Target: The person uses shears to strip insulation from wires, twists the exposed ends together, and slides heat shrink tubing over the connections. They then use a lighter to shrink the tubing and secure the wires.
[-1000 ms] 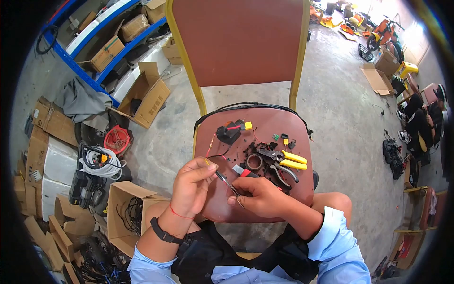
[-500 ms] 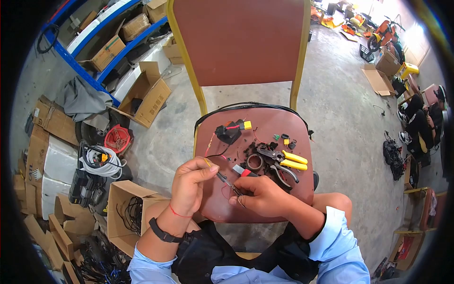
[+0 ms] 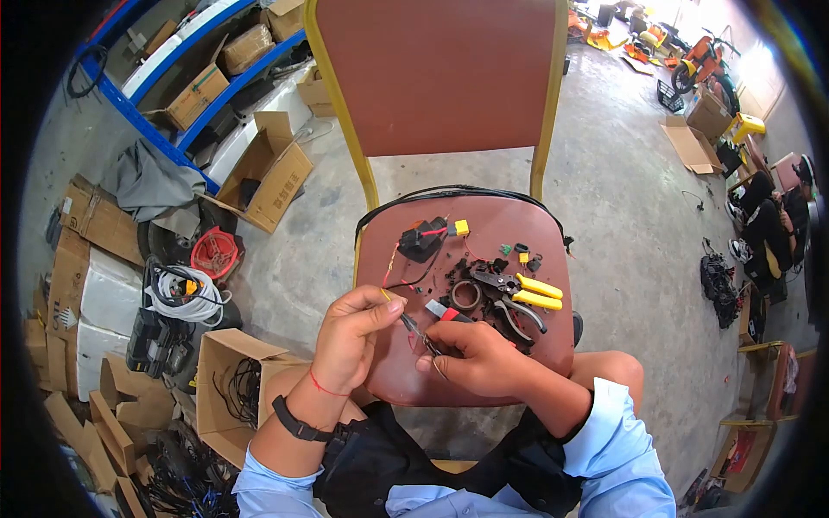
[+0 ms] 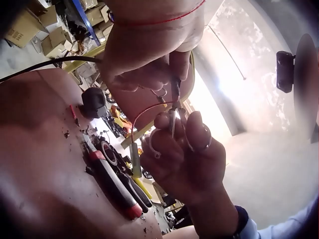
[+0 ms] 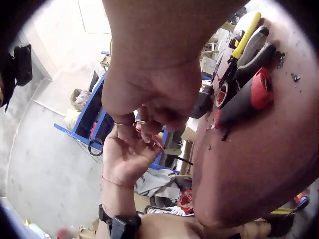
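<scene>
My left hand [image 3: 354, 332] pinches a thin dark cable [image 3: 406, 321] between thumb and fingers above the chair seat [image 3: 389, 380]. Small metal scissors [image 4: 173, 124] are in my right hand [image 3: 475, 354], with fingers through the loops. Their blades meet the cable's end just below the left fingertips in the left wrist view. A thin red wire [image 4: 142, 110] curves away from that spot to a pale grey piece [image 4: 135, 159]. Beyond the left hand, a black block [image 3: 420, 242] with a yellow connector [image 3: 461, 228] lies on the seat, wires trailing toward that hand.
Yellow-handled pliers [image 3: 537, 292], grey-handled pliers [image 3: 521, 321], a roll of tape [image 3: 465, 296] and a red-and-black handle [image 5: 249, 102] lie on the seat among dark scraps. Black cable [image 3: 458, 189] runs along its back edge. A cardboard box [image 3: 216, 380] stands at left.
The red wire, not visible a second ago, now shows beneath the scissors. The black block with its yellow connector has shifted slightly right. Both hands stay almost in place.
</scene>
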### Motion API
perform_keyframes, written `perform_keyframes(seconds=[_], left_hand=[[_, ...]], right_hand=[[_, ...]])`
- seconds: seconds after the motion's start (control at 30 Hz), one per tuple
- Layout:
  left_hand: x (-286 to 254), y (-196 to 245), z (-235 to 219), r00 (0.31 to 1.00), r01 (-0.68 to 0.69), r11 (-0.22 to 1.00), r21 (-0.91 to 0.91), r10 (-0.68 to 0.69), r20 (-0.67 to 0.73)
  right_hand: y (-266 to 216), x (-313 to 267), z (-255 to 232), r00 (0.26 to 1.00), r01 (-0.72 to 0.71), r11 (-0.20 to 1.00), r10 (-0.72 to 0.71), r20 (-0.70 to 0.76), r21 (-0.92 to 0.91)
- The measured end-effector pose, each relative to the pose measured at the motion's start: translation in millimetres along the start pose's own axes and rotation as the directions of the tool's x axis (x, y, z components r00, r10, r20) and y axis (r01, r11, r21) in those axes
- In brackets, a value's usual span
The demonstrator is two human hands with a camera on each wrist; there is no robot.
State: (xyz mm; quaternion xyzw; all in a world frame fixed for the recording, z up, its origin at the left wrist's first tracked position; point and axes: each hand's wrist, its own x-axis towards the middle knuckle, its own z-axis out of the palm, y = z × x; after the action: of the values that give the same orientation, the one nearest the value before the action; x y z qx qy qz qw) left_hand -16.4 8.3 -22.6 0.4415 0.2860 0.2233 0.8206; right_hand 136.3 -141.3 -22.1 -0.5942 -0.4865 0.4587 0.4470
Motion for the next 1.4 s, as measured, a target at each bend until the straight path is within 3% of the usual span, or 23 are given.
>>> perform_keyframes(seconds=[0.17, 0.27, 0.57, 0.67, 0.77, 0.97, 1.07, 1.17, 1.4], left_hand=[[0.3, -3.7, 6.5, 1.000, -0.013, 0.998, 0.056, 0.013, 0.001], [-1.8, -6.0, 11.1, 0.996, -0.089, 0.986, 0.140, 0.084, 0.043], [-7.4, 0.4, 22.0, 0.994, -0.109, 0.964, 0.242, 0.101, 0.044], [-5.0, -0.8, 19.4, 0.993, -0.111, 0.943, 0.315, 0.117, 0.000], [-6.1, 2.7, 20.2, 0.994, -0.099, 0.937, 0.334, 0.108, -0.009], [-6.0, 5.8, 15.6, 0.994, -0.104, 0.926, 0.363, 0.108, 0.010], [-5.6, 4.5, 14.6, 0.989, -0.142, 0.921, 0.361, 0.144, 0.022], [-6.7, 6.9, 12.3, 0.990, -0.136, 0.876, 0.463, 0.132, 0.041], [-8.4, 3.6, 15.5, 0.990, -0.143, 0.803, 0.579, 0.127, 0.068]], right_hand=[[-1.0, -0.2, 4.7, 0.994, 0.018, 0.996, -0.010, -0.105, 0.083], [6.8, 2.2, 8.0, 0.989, 0.027, 0.999, -0.023, -0.144, 0.028], [6.0, 2.6, 9.1, 0.983, 0.033, 0.999, -0.037, -0.177, -0.030], [5.1, 1.7, 6.7, 0.990, -0.025, 0.999, 0.028, -0.136, 0.028], [14.3, 2.3, 7.1, 0.997, -0.039, 0.978, 0.053, -0.060, 0.207], [21.9, 5.2, 11.1, 0.993, -0.114, 0.810, 0.086, 0.075, 0.575], [29.8, 7.7, 14.8, 0.998, -0.056, 0.863, 0.055, 0.017, 0.503], [14.1, 4.8, 5.1, 0.996, -0.064, 0.993, 0.070, -0.058, 0.098], [11.5, 3.4, 7.9, 0.982, 0.018, 0.987, -0.047, -0.182, -0.158]])
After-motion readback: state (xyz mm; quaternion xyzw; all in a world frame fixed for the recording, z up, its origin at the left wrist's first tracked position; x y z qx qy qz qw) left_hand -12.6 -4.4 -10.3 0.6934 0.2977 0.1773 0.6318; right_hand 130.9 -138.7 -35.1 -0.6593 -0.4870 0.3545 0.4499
